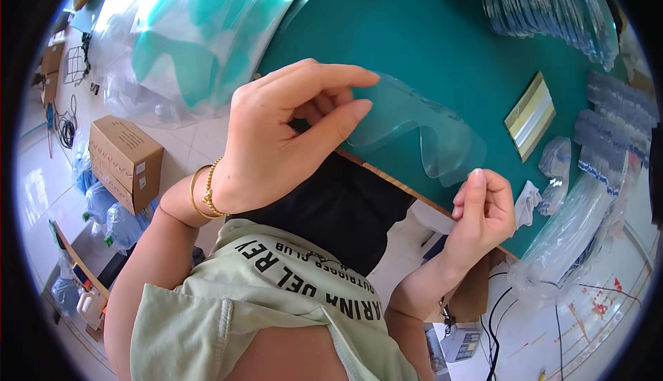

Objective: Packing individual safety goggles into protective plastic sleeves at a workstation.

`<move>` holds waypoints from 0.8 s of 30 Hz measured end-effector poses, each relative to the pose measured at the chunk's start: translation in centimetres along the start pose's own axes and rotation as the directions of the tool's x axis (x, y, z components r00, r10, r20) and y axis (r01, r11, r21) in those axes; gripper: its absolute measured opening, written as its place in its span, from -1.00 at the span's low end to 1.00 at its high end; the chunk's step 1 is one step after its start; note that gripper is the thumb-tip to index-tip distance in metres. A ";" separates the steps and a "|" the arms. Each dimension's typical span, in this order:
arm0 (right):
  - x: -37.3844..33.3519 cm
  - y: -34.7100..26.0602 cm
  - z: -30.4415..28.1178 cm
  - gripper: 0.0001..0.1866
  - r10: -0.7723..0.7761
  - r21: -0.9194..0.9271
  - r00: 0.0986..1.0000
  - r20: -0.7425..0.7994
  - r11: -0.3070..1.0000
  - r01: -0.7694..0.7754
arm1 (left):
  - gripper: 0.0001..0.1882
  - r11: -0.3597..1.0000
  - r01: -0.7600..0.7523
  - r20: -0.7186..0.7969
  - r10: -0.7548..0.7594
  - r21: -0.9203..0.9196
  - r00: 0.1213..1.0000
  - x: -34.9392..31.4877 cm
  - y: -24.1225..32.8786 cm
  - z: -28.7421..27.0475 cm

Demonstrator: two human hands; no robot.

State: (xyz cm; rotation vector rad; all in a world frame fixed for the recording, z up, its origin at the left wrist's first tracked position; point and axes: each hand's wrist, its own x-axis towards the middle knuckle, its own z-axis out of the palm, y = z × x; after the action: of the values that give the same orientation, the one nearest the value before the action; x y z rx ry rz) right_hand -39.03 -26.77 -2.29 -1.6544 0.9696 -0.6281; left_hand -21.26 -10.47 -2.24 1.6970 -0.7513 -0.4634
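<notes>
A clear, curved goggle lens [397, 108] is held between my two hands, above the green tabletop [373, 15]. My left hand [286, 115] grips its left end, thumb and forefinger closing on it. At the other end, the fingertips of my right hand [487, 208] pinch the lower corner. The lens lies tilted, its right end lower, and its nose notch faces me. Through it the green surface shows.
Many similar lenses stand in a row [545, 18] at the far right. Closer lie a pale rectangular panel [530, 117], a white cloth [527, 203], more lenses [554, 170] and a clear plastic bag [563, 243]. A large plastic bag [114, 56] fills the far left; a cardboard box [124, 163] stands below.
</notes>
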 end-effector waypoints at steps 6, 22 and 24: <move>-1.0 1.2 -2.4 -0.73 -0.177 0.218 0.981 0.083 0.963 0.156 | -0.85 0.891 -0.395 0.070 0.419 -0.223 0.905 -0.3 -1.6 -1.6; -1.7 1.9 -3.7 -0.74 -0.314 0.252 0.936 0.157 0.930 0.269 | -0.90 0.807 -0.332 0.164 0.458 -0.489 0.874 -1.7 -3.4 -0.5; -2.3 1.5 -3.0 -0.73 -0.264 0.208 0.960 0.091 0.948 0.241 | -0.92 0.812 -0.367 0.148 0.475 -0.455 0.867 -1.8 -3.5 -0.7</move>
State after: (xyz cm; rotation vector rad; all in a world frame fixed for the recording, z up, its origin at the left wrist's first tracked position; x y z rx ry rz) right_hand -43.12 -26.57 -2.72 -1.6320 0.5941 -0.7629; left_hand -21.21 -8.28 -5.61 1.0365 -1.1067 -0.4869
